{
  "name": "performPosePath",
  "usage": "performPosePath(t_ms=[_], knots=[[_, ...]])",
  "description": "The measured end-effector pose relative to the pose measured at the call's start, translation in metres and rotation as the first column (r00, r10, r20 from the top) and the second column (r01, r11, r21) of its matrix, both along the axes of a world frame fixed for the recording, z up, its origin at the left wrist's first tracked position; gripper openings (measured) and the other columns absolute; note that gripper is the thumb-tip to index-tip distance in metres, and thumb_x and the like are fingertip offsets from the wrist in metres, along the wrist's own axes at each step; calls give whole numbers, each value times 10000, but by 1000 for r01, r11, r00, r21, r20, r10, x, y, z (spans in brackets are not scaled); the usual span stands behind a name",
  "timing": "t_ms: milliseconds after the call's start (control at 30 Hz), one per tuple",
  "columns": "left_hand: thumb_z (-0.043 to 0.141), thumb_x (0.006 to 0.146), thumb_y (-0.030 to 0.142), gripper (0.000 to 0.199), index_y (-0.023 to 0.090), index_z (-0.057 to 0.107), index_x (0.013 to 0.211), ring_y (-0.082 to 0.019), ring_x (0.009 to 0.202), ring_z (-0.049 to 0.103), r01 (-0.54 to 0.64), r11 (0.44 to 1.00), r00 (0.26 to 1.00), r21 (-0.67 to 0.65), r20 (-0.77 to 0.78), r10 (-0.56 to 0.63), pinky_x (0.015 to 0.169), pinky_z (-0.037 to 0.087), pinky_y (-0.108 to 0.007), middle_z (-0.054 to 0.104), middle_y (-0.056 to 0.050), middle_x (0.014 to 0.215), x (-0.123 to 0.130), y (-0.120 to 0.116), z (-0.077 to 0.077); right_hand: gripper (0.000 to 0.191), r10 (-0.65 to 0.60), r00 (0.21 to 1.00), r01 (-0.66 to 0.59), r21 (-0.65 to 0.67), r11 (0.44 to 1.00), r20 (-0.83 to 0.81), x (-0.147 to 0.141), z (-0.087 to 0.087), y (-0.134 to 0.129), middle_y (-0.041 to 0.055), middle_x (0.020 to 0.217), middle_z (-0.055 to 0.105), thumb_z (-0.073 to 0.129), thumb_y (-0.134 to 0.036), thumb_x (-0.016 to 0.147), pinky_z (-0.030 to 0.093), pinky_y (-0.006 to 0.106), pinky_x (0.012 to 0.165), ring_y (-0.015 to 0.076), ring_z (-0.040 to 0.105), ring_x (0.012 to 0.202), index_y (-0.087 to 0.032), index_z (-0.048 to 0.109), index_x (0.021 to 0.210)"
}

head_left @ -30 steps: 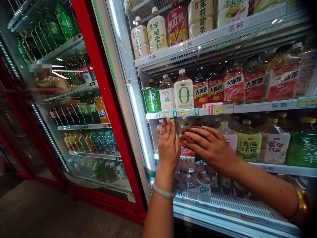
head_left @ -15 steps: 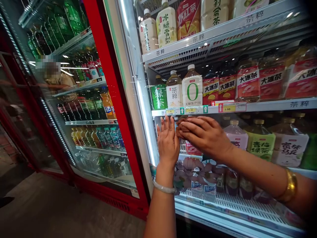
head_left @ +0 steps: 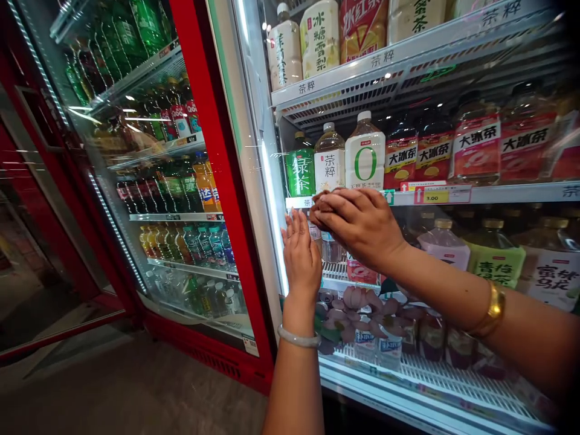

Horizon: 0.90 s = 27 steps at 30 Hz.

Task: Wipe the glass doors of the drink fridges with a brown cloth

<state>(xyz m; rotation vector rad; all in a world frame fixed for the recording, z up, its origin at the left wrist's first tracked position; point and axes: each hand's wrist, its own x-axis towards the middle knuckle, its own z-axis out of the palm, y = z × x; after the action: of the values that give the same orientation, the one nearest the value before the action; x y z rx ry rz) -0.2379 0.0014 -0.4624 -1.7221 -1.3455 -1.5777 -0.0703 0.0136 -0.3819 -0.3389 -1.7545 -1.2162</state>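
Glass door (head_left: 362, 305) of a drinks cooler, both hands raised at it.
We see the door in front of shelves (head_left: 335, 74) of bottles; right hand (head_left: 362, 226) at it, near a white bottle marked 0 (head_left: 365, 154), fingers bent by a brown patch (head_left: 318, 208) (cloth or reflection, we can't tell), so grip unclear; left hand (head_left: 301, 254) just beside, lower, grip unclenched, fingers straight up; gold bangle (head_left: 495, 305) right, pale bangle (head_left: 298, 337) left.
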Motion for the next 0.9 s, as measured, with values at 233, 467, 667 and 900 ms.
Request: performPosePath(t_ms=[233,467,667,900], knots=[[306,1073,213,619,291,237,1684,-188,1644,88,0,1000,996,7,92,-1,1363,76,-475,237,-18,1759,-11,3,-2,262,-11,993,14,-19,1000,115,-15,-17,-5,8,1364,700,571,-215,1018,368,404,1112,211,528,1276,-224,674,1259],[280,1093,305,589,328,238,1681,-180,1646,69,16,1000,998,17,57,-17,1354,65,-482,210,9,1770,-11,4,-1,250,44,998,-47,-62,997,-55,-10,16,8,16,1411,670,586,-281,1021,359,442,1096,232,519,1311,-277,661,1259],[176,1104,466,616,266,252,1682,-164,1645,84,83,994,983,68,161,-93,1353,40,-391,214,-21,1771,-12,9,1,268,11,1000,-11,-4,1000,1,-46,13,6,8,1376,683,474,-241,1059,356,415,1109,220,510,1279,-240,671,1240],[120,1099,523,655,250,264,1676,-166,1649,54,115,991,968,62,218,-126,1354,-1,-449,193,-44,1771,-4,5,6,249,-9,997,7,26,1000,79,-16,25,8,18,1388,663,500,-252,1052,360,408,1063,217,505,1265,-244,642,1256]])
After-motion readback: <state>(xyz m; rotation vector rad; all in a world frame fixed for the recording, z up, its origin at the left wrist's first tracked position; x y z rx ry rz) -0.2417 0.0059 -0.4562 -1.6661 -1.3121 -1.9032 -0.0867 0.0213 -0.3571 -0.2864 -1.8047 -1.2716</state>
